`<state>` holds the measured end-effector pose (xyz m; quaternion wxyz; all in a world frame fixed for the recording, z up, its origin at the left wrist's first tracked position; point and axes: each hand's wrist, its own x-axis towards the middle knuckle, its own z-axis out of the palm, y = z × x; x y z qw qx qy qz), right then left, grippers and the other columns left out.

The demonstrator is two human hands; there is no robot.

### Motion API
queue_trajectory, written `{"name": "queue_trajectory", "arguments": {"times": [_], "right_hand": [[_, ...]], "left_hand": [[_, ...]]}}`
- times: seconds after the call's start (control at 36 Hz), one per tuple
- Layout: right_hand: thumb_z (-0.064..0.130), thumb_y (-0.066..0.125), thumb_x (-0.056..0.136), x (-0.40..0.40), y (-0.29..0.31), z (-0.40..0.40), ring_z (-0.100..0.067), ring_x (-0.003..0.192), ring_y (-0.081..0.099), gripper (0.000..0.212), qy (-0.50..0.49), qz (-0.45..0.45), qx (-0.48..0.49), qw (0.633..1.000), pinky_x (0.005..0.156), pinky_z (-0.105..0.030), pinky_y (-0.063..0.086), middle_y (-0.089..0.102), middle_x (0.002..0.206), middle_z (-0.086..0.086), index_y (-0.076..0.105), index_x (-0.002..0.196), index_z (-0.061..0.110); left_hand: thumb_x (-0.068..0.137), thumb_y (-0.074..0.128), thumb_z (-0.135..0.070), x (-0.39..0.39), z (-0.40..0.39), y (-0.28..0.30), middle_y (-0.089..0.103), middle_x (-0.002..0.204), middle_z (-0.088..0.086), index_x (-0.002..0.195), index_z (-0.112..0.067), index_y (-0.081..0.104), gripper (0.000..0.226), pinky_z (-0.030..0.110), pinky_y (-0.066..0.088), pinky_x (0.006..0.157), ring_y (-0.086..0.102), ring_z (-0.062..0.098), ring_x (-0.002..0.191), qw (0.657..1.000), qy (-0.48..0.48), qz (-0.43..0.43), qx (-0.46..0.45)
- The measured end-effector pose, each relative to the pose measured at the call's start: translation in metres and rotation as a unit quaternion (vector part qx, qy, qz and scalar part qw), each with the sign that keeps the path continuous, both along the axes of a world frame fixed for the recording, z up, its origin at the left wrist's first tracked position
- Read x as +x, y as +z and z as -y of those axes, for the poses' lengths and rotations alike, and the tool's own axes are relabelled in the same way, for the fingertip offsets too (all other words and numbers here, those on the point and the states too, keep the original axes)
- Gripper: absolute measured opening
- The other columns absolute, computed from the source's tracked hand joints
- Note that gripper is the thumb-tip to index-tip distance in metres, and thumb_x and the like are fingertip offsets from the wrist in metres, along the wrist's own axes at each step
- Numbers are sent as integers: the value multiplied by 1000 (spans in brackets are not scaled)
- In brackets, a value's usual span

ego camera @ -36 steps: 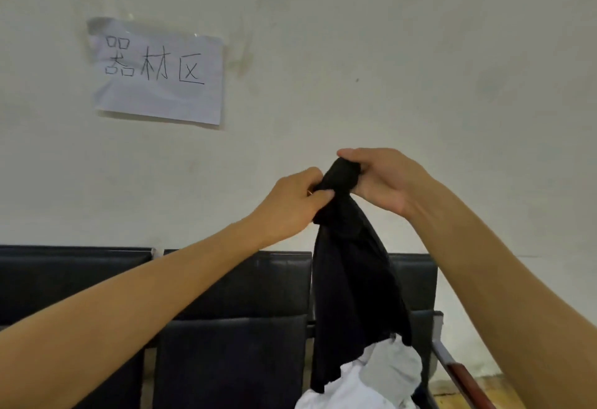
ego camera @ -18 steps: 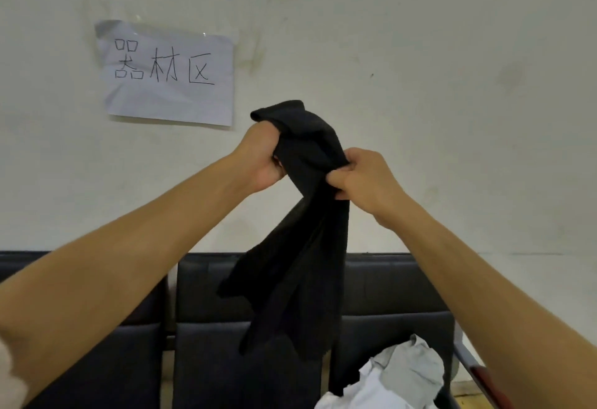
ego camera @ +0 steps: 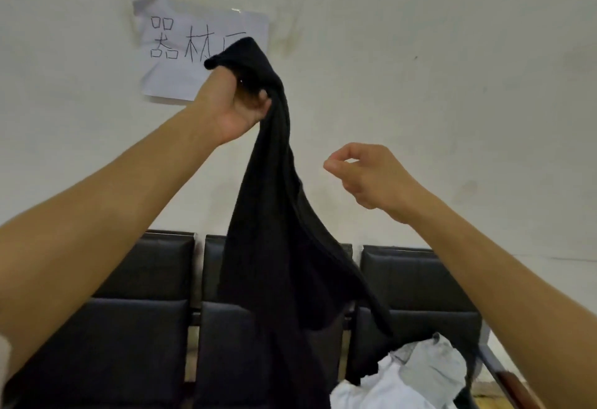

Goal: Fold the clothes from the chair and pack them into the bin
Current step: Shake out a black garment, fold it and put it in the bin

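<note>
A black garment [ego camera: 277,247] is held up in front of the wall by the left hand [ego camera: 235,101].

The left grip is curled round the garment's top, the cloth hanging down before the row of black chairs [ego camera: 416,282]. The right hand [ego camera: 368,173] is kept apart from the cloth, its grip narrow, fingers curled on nothing. White and grey clothes [ego camera: 416,376] are piled on the rightmost chair seat. A paper sign [ego camera: 174,53] is fixed to the wall.
</note>
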<state>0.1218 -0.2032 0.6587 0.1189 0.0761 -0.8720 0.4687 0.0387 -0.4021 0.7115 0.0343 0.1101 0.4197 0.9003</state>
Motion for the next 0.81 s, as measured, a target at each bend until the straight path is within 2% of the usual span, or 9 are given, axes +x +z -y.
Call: {"name": "queue_trajectory", "arguments": {"times": [0.14,0.25,0.33,0.44,0.5,0.58,0.64,0.75,0.81], "right_hand": [[37,60,91,-1,-5,15,-10,42,37,21,46,40,40,997,46,-23,38,50,51,7,62,89,17],[46,53,92,-5,-10,49,-10,58,60,32,76,38,89,992,61,-23,55,66,71,-1,60,91,15],[57,51,89,-19,-18,72,-14,82,67,46,55,68,109,990,67,-28,59,68,96,-2,56,109,15],[63,51,85,-45,-29,82,-29,110,58,83,-91,38,169,981,85,-43,55,50,134,-10,25,143,9],[58,51,88,-54,-31,78,-30,113,56,80,-141,27,170,975,89,-42,51,50,133,-13,25,142,5],[43,46,95,-59,-31,67,-23,90,58,42,-163,13,210,964,64,-30,44,58,102,-9,46,116,7],[30,41,99,-62,-30,59,-17,71,50,23,-162,-12,229,960,55,-26,33,51,84,-3,49,97,9],[18,39,96,-62,-29,47,-21,68,50,29,-154,-19,197,968,55,-27,34,53,75,-6,42,69,9],[19,43,93,-62,-29,42,-26,78,59,26,-144,-29,130,981,66,-30,45,64,87,-17,51,76,1]], "left_hand": [[97,35,-9,-3,10,-3,56,79,3,82,-14,54,25,27,49,64,56,17,66,995,-29,-52,-76],[98,36,-8,4,-2,-4,57,79,2,87,-15,57,24,24,48,59,54,14,66,980,14,-95,-176],[97,51,-25,12,-12,-5,60,83,6,89,-11,59,18,24,49,64,55,19,73,975,18,-93,-199],[97,52,-25,18,-16,-4,65,101,14,101,-5,57,21,45,53,90,65,34,102,979,-7,-96,-178],[97,52,-22,19,-13,-1,66,99,15,102,-4,57,19,49,52,90,65,35,103,981,-9,-100,-165],[96,53,-21,20,-7,6,69,88,11,98,-5,60,17,46,54,89,68,31,96,982,9,-105,-154],[95,55,-21,19,-2,10,71,80,9,95,-6,61,16,42,56,84,71,28,88,983,19,-113,-145],[92,59,-27,12,3,12,70,78,1,88,-12,63,16,21,55,65,69,14,76,966,118,-121,-194],[90,61,-32,7,6,11,66,79,-3,81,-17,60,18,15,51,56,63,9,71,952,178,-117,-222]]}}
